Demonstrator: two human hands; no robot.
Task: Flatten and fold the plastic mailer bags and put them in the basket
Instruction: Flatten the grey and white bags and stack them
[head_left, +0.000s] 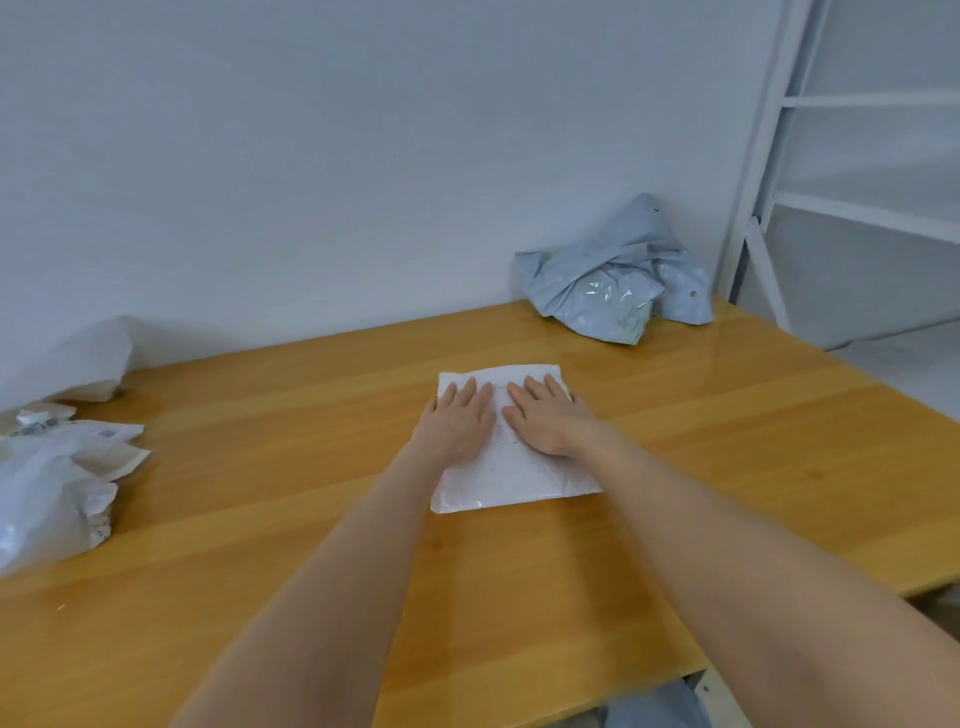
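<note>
1. As two bare forearms reach out over the wooden tabletop (260, 493), the left hand (460, 418) and the right hand (545, 418) press side by side on a white mailer bag (519, 478). The bag lies flat about midway between the tabletop's left and right edges, nearer the far edge than the near one.
2. The left hand lies palm down on the bag's far left part. Its fingers are straight and point toward the far edge, so the grip is apart and curled round nothing.
3. The right hand lies palm down just beside it on the bag's far right part. Its fingers are likewise straight and flat on the plastic, the grip apart and pinching nothing.
4. The bag forms a neat rectangle, its near half bare and slightly glossy. A sliver of pale yellowish material shows at its far corners.
5. A crumpled heap of grey-blue mailer bags (613, 280) sits in the tabletop's far right corner, up against the pale wall (311, 156) and well apart from the hands.
6. A pile of crumpled white mailer bags (57, 478), some with printed labels, lies at the left edge. One more crumpled white piece (88, 364) leans on the wall in the far left corner.
7. A white metal frame (769, 156) stands just past the right edge.
</note>
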